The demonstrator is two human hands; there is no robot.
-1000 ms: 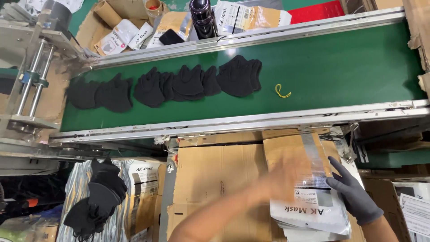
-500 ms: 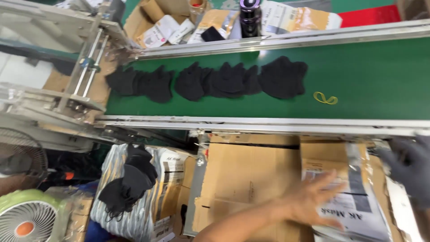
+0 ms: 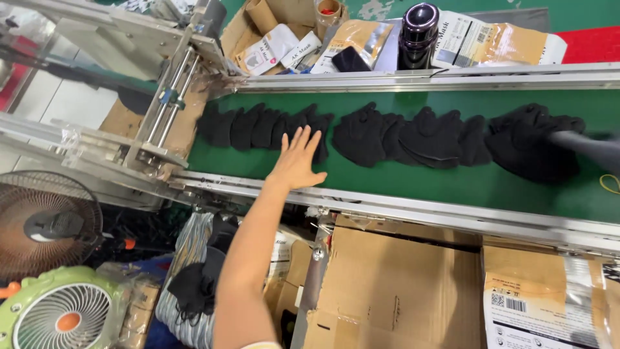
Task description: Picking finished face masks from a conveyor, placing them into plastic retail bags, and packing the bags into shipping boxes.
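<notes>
Fingers spread flat, bare left hand [image 3: 298, 161] on soft black masks [image 3: 265, 126]; gloved right hand [image 3: 591, 147] blurred, grip unclear.

Your left hand [image 3: 298, 160] lies flat and spread on the green conveyor belt [image 3: 400, 184], fingertips against the left cluster of black masks [image 3: 261, 126]. Bare belt runs along the near edge in front of all the masks, so you have room to slide sideways there. The near steel rail [image 3: 413, 216] borders that strip. To the left, the metal roller frame [image 3: 161, 106] closes the belt end. Further right, more black masks [image 3: 413, 136] crowd the belt's middle, and your gloved right hand [image 3: 584, 147] covers the rightmost pile [image 3: 526, 142].
</notes>
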